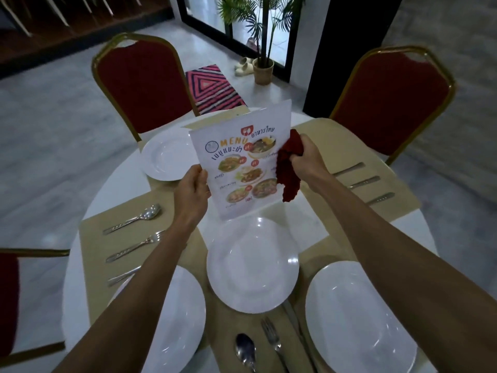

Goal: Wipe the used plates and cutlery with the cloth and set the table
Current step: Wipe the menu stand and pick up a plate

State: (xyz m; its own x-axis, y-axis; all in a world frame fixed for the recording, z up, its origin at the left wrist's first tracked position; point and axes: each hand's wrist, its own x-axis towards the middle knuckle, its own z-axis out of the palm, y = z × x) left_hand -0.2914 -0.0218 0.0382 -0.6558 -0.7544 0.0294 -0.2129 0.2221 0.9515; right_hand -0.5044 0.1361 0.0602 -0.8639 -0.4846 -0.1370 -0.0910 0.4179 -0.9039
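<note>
My left hand [193, 188] grips the left edge of a white laminated menu [236, 165], held tilted above the round white table [376, 235]. My right hand [306, 154] clutches a dark red cloth [287, 168] against the menu's right side. Below the menu lies a white plate [252, 265] at the table's middle. Two more white plates lie near me, one at the left [172, 319] and one at the right [360, 319]. Another plate [166, 157] sits at the far left.
Tan placemats carry cutlery: a spoon [134, 218], fork [134, 246] and knife [123, 275] at the left, three handles [363, 181] at the right, a spoon [246, 351] and fork [271, 337] near me. Red chairs [139, 82] ring the table.
</note>
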